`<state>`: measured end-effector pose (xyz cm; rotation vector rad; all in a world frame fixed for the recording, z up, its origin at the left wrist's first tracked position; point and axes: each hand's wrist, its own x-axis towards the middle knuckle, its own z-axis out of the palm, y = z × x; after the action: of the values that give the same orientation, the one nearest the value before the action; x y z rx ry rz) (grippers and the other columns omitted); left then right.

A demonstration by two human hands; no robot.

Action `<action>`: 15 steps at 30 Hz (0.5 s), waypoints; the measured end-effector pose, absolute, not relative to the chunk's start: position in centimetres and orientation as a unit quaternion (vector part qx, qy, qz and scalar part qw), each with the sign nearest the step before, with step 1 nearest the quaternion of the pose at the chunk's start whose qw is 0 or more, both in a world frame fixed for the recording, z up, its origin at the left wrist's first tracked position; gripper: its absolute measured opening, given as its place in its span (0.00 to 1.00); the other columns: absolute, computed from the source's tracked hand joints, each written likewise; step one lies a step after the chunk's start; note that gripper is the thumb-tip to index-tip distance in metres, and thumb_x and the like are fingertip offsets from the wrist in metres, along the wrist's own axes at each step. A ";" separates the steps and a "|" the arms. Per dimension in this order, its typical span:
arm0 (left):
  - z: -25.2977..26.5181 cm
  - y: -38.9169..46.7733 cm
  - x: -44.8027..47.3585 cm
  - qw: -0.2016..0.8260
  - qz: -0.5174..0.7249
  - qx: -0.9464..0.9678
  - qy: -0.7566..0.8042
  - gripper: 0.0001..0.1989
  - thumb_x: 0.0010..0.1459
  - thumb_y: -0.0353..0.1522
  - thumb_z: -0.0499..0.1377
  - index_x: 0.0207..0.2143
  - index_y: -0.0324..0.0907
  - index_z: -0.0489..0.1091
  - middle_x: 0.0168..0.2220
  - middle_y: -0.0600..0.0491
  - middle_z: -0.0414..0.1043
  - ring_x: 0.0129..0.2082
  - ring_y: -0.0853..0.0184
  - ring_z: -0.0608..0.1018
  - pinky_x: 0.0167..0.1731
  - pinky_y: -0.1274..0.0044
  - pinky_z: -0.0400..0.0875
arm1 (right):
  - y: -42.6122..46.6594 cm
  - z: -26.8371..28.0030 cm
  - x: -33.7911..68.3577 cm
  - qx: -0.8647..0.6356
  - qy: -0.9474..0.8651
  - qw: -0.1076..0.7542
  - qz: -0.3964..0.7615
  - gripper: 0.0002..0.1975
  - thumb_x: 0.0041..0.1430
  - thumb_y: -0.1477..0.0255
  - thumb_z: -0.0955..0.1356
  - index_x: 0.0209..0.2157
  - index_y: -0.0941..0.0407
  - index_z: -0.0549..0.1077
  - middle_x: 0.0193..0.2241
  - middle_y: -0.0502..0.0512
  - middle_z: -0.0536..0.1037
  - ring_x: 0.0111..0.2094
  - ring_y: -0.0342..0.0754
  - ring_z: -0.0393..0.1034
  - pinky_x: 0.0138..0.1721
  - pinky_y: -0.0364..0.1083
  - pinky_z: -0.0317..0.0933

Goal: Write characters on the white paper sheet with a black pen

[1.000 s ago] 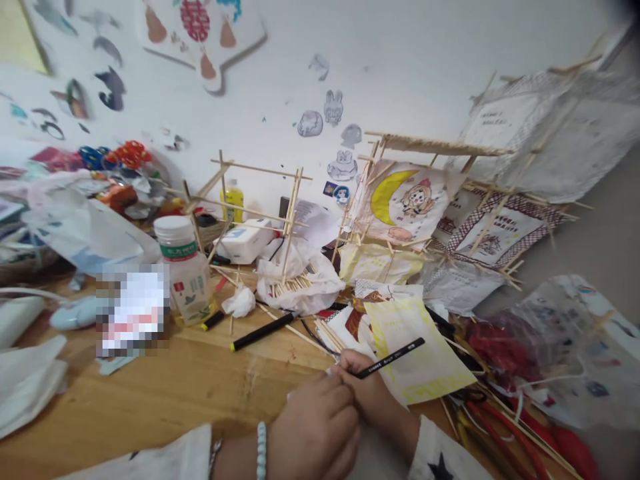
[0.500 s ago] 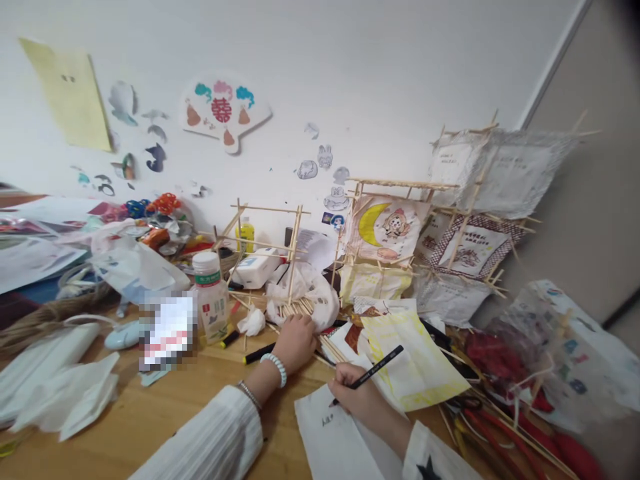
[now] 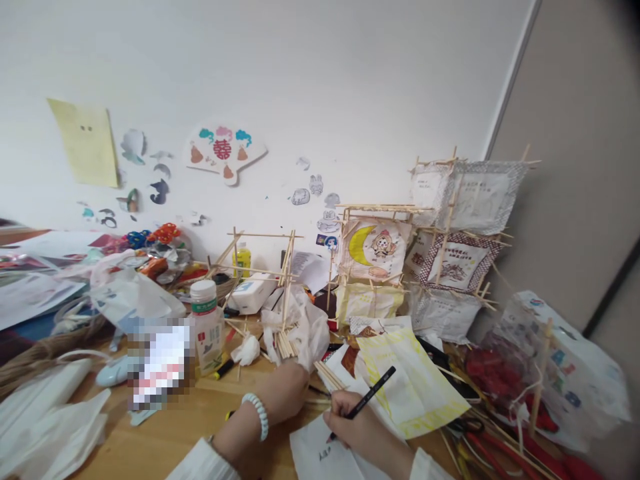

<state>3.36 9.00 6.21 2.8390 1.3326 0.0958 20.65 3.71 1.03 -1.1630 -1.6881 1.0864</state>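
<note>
**Pen on paper, sticks at hand**

Writing step under way. Right hand pinching pen, tip on white paper at near counter edge. Left hand resting closed over loose sticks, just left. Next, probably: steadying the paper, keeping strokes small.

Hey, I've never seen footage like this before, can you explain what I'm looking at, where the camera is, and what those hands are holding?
The camera sits on a person's head, looking forward and down, so the two bare hands at the bottom are the person's own. The right hand holds a black pencil with its tip on a white paper. The left hand, with a bead bracelet on the wrist, rests by a bundle of wooden sticks. The wooden table also carries a white-capped bottle, a yellow-edged sheet and stick-framed paper lanterns.
</note>
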 end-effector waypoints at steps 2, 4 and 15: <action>6.6 9.2 2.5 0.007 0.031 0.909 0.415 0.12 0.53 0.25 0.50 0.25 0.37 0.74 0.27 0.45 0.75 0.28 0.62 0.77 0.29 0.75 0.70 | 3.8 0.9 20.6 -0.461 -0.671 0.397 0.425 0.18 0.51 0.63 0.66 0.17 0.54 0.55 0.11 0.41 0.55 0.15 0.38 0.47 0.17 0.39 0.42; 7.0 10.1 1.6 0.009 0.055 0.915 0.400 0.14 0.52 0.23 0.49 0.27 0.39 0.75 0.28 0.49 0.76 0.29 0.64 0.77 0.31 0.78 0.70 | 3.9 0.7 20.6 -0.459 -0.672 0.398 0.423 0.18 0.52 0.63 0.66 0.17 0.54 0.55 0.11 0.41 0.55 0.15 0.38 0.47 0.18 0.39 0.42; 6.6 18.0 0.4 -0.127 -0.004 0.938 0.322 0.07 0.52 0.20 0.57 0.28 0.37 0.73 0.34 0.44 0.74 0.37 0.58 0.76 0.37 0.70 0.70 | 4.0 1.0 20.8 -0.446 -0.667 0.391 0.451 0.14 0.51 0.70 0.66 0.18 0.55 0.58 0.11 0.40 0.56 0.14 0.37 0.50 0.17 0.38 0.45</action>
<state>0.40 17.97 6.60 3.2132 1.1013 -0.0131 20.79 3.95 0.97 -1.1318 -1.6946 1.1466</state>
